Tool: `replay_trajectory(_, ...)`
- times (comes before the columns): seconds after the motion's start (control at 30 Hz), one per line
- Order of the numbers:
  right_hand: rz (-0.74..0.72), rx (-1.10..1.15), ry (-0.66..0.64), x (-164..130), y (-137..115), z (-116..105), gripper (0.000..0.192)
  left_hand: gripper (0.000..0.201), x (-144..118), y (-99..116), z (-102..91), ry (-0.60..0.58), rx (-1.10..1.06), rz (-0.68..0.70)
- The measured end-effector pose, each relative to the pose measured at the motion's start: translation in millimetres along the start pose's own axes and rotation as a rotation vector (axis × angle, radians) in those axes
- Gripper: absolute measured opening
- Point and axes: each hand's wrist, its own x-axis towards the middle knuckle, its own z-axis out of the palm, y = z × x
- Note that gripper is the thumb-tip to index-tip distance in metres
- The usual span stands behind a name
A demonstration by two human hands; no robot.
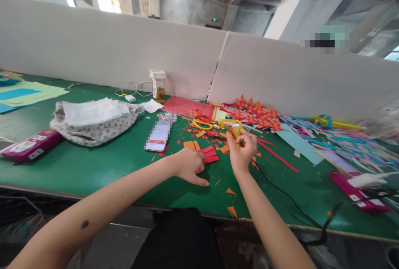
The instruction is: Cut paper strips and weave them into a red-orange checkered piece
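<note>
Two hands were at work on the green table (93,169), and the glue gun (232,127) serves as the landmark for everything else. Nearest you, your left hand (188,166) lay flat on the table, nearer than the gun and to its left; its fingers were loosely spread and gripped nothing, the fingertips resting by the red paper strips (209,155), seemingly to pin them in place. Your right hand (241,152) sat just in front of the gun with its fingers curled closed around the yellow handle, holding the gun up off the table, nozzle pointing away from you, probably so it stayed clear of the paper. Its black cord (280,190) trailed from the gun towards your right, near the table edge. Left of the gun lay a phone (158,136), with a bundle of cloth (93,127) further left. Yellow-handled scissors (202,124) lay touching distance to the gun's left. Just beyond it, woven orange-and-red paper pieces (255,115) were heaped against the white partition (124,48), out of the working space.
</note>
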Motion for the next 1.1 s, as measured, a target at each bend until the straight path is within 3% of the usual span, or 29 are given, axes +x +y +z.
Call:
replay_trajectory(0.27,0.006,0.0,-0.003,1,1,0,0.035,0.041,-6,-4,-6.0,0.024,-0.125,-0.017)
replay_trajectory(0.43,-0.008,0.009,-0.005,1,-5,-2,0.035,0.029,-9,-9,-1.4,0.224,-0.324,-0.062)
replay_trajectory(0.5,-0.034,0.0,-0.017,1,-9,-3,0.035,0.026,1,-5,4.6,0.356,-0.512,-0.198)
replay_trajectory(0.6,-0.091,-0.003,-0.026,-1,-15,-4,0.033,0.026,29,9,14.3,0.502,-0.995,-0.361)
replay_trajectory(0.7,-0.132,0.005,-0.032,-3,-19,-4,0.028,0.034,65,28,19.6,0.573,-1.533,-0.36)
replay_trajectory(0.77,-0.134,0.005,-0.028,-5,-20,-4,0.023,0.038,86,39,20.5,0.687,-1.741,-0.422)
replay_trajectory(0.87,-0.115,0.015,-0.032,-7,-18,-4,0.022,0.041,104,46,21.1,0.871,-1.913,-0.482)
replay_trajectory(0.97,-0.082,0.166,-0.162,-8,-15,-2,0.019,0.042,105,41,23.0,0.967,-1.971,-0.487)
replay_trajectory(1.03,0.025,0.373,-0.264,-9,-13,-1,0.022,0.045,101,35,24.4,0.97,-2.002,-0.506)
replay_trajectory(1.1,0.205,0.582,-0.284,-7,-11,1,0.024,0.045,97,29,25.9,0.961,-1.975,-0.495)
